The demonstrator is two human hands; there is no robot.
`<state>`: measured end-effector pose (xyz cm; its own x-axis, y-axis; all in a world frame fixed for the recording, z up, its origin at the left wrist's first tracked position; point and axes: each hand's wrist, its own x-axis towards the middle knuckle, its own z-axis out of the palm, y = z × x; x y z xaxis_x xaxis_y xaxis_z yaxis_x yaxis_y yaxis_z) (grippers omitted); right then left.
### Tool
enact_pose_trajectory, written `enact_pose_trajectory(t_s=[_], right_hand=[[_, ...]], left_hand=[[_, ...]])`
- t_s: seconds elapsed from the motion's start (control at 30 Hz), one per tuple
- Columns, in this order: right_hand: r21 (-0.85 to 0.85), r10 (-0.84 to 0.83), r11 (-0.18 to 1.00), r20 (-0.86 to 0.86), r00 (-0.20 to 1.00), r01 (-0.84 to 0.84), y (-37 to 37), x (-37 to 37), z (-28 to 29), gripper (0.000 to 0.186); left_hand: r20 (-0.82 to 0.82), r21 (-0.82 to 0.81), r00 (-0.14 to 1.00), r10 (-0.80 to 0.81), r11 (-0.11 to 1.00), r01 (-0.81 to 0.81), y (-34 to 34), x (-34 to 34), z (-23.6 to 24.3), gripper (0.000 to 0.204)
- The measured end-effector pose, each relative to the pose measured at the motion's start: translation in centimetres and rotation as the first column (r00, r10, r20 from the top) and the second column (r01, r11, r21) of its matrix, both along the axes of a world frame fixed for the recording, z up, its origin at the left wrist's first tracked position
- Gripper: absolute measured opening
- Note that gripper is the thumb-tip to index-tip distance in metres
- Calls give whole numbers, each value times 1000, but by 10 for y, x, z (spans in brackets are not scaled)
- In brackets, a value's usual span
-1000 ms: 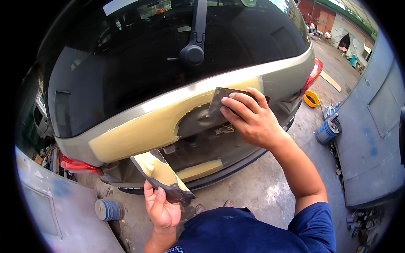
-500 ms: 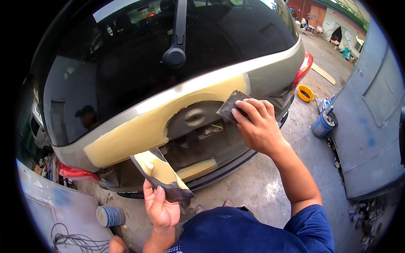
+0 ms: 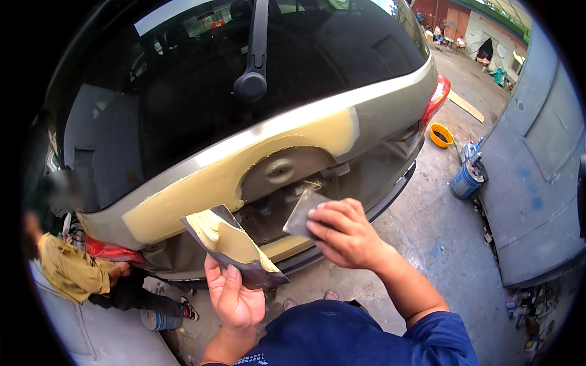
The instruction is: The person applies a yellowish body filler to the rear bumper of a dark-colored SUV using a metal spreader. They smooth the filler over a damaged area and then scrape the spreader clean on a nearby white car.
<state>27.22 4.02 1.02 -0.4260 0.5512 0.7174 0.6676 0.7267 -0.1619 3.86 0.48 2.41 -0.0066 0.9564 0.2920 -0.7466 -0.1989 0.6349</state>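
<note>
Yellow body filler (image 3: 189, 189) covers a curved band on the tailgate of a grey-brown car (image 3: 384, 116), around a dark rounded recess (image 3: 278, 171). My left hand (image 3: 235, 296) grips the lower edge of a dark flat palette (image 3: 262, 277), which carries a thick layer of wet yellow filler (image 3: 229, 241). In my right hand (image 3: 348, 235) is a thin grey filler spreader (image 3: 302, 213), pinched between thumb and fingers. The spreader stands off the tailgate, to the right of the palette and apart from it.
At the left, a person in a mustard shirt (image 3: 73, 265) is beside the car's rear corner, near a blue pail (image 3: 160, 320). A yellow basin (image 3: 441, 135), another blue pail (image 3: 469, 180) and a grey panel (image 3: 537, 165) are at the right. The rear wiper (image 3: 251, 85) hangs above.
My right hand has drawn the spreader off the filler's right end, down and left toward the palette. The palette has shifted slightly. A person in a mustard shirt has come into view at left.
</note>
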Motion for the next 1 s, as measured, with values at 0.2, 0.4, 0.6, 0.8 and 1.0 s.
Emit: enact_pose_trajectory(t_s=[0.2,0.4,0.6,0.8,1.0], right_hand=[[305,-203,942,173,964,143,46,-8,41,31],[364,-166,928,230,959,73,74,-32,50,34],[343,-275,917,180,945,202,75,-8,44,34],[297,-366,902,136,921,314,65,20,35,31],[245,-421,888,94,902,389,52,39,23,32]], left_hand=[[49,-84,999,12,996,-8,-4,-6,-7,44],[-10,-56,999,43,997,-44,-6,-16,-17,44],[1,-80,999,50,996,-50,-8,-19,-17,45],[-27,-76,999,17,997,-19,-3,-14,-15,45],[-37,-63,999,-25,998,23,3,-4,-13,45]])
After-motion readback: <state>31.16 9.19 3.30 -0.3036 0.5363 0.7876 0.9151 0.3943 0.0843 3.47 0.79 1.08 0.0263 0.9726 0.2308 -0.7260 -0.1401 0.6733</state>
